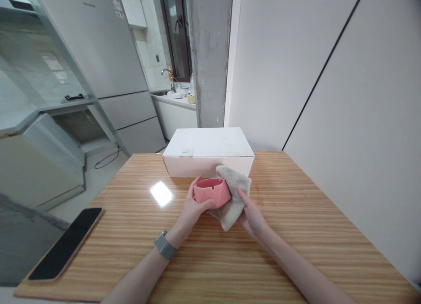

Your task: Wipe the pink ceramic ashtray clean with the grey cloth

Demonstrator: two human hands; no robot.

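A pink faceted ashtray, with a notch in its rim, is held up by my left hand. The thumb lies along its front and the fingers wrap its left side. My right hand grips a light grey cloth, thumb on top, and the cloth touches the right side of the ashtray. Part of the cloth hangs below the ashtray. The fingers of my right hand are mostly hidden behind the cloth.
Just behind my hands, a white box sits on the wood-grain table. A black flat slab with a pale edge lies at the table's left edge. A white wall panel borders the right side. A fridge stands beyond.
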